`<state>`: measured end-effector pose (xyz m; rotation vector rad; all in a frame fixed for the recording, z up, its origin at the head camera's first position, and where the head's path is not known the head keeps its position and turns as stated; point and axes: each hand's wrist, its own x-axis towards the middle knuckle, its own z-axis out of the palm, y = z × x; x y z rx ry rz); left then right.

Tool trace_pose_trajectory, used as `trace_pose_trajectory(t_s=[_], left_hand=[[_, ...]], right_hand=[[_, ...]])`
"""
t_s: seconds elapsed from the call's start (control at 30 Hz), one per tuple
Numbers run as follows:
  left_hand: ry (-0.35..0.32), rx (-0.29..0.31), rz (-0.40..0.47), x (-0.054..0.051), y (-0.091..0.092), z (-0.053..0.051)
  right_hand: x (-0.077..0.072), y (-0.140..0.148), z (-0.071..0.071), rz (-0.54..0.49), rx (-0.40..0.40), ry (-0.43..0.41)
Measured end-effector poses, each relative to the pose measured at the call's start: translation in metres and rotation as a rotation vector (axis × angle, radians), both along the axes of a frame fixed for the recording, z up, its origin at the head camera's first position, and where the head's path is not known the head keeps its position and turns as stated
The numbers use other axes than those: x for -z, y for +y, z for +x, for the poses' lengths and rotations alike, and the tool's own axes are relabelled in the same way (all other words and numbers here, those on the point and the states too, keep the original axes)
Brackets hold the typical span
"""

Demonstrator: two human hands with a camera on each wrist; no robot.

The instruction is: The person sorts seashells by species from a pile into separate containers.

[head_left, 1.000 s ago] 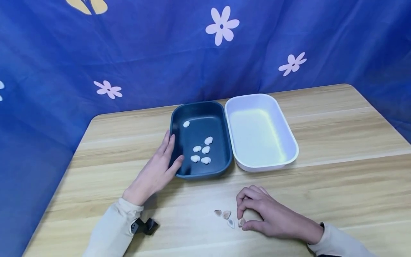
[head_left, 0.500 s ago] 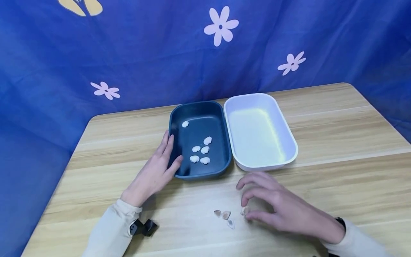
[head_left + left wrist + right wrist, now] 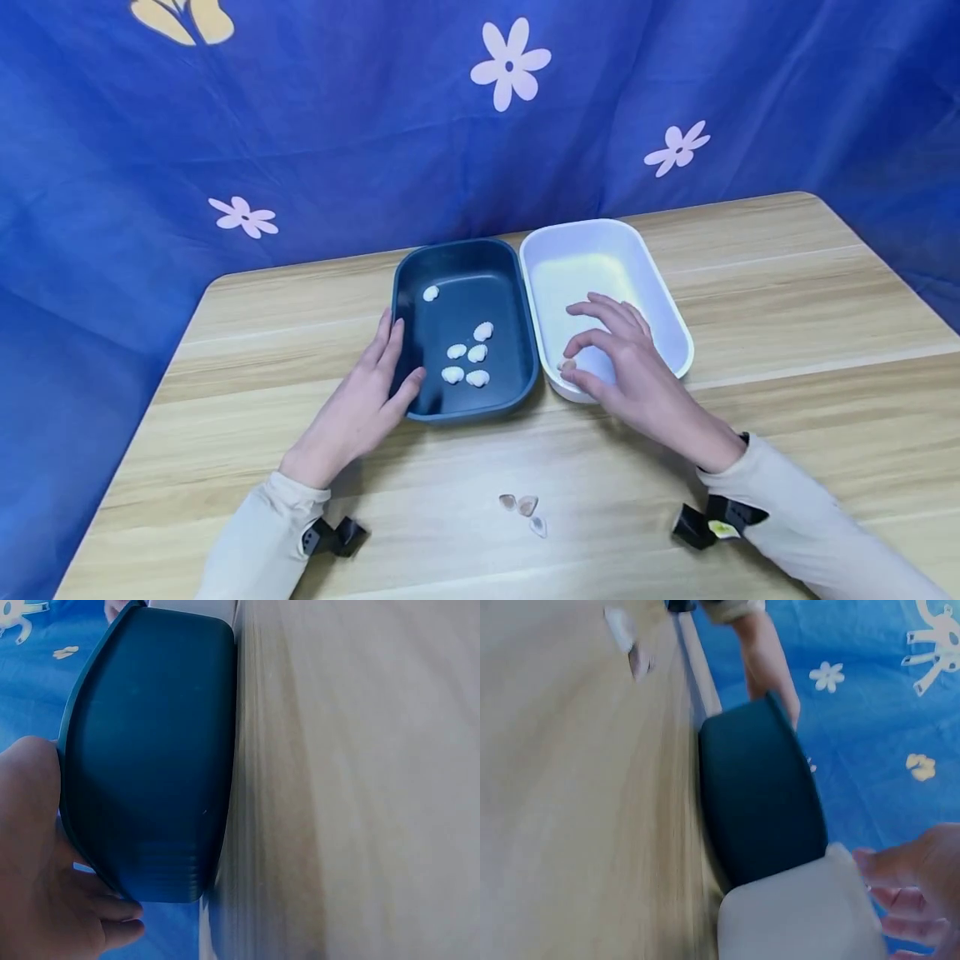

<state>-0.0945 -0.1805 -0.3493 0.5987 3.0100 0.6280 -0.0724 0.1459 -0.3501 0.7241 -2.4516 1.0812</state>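
A: State the nearest items.
B: Three small shells [image 3: 527, 506] lie close together on the wooden table [image 3: 420, 542].

A: Grip status?
B: Right hand [image 3: 637, 375]: thumb and index finger pinch a pale brown shell [image 3: 567, 364] over the near left part of the white tray [image 3: 577, 283]. Left hand [image 3: 352, 408]: fingers extended against the left side of the dark teal tray [image 3: 480, 296], thumb at its rim.

A: Differences between views?
B: Only the head view shows six white shells [image 3: 477, 353] inside the teal tray. Both wrist views show its outer wall; the right one shows it beside the white tray's.

A: Farthest item?
B: A blue flowered curtain [image 3: 360, 125].
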Motion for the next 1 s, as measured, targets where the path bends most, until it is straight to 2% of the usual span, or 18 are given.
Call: trace_pose_trajectory(t_s=[0.13, 0.37, 0.63, 1.0], left_hand=[[0.006, -0.002, 0.0, 0.002, 0.0, 0.0], [0.019, 0.001, 0.0, 0.004, -0.001, -0.001], [0.024, 0.006, -0.005, 0.005, 0.0, -0.001], [0.017, 0.019, -0.033, 0.003, -0.001, -0.001]], right_hand=[[0.005, -0.002, -0.012, 0.018, 0.062, -0.038], [0.006, -0.003, -0.025, 0.077, 0.11, -0.14], [0.005, 0.003, -0.041, 0.191, 0.119, -0.134], [0.006, 0.009, -0.058, 0.253, 0.151, -0.214]])
